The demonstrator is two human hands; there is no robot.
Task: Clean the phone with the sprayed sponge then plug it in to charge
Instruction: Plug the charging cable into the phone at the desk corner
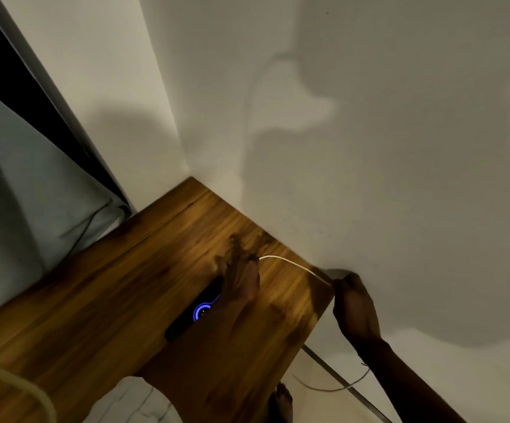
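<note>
At the room corner, wooden table (101,300), top set against two pale walls.

Phone (197,311): dark, flat on the table near centre, screen up, blue ring glowing on it.

Left hand (241,282): blurred, lying over the phone's 1 o'clock end, fingers spread toward 12 o'clock; whether it grips anything cannot be told.

Cable (290,263): pale, running from the left hand's fingertips toward 4 o'clock.

Right hand (352,303): off the table's 3 o'clock edge, against the wall, fingers pinched on the cable.

Pale bedding (18,193): at 9 o'clock.
</note>
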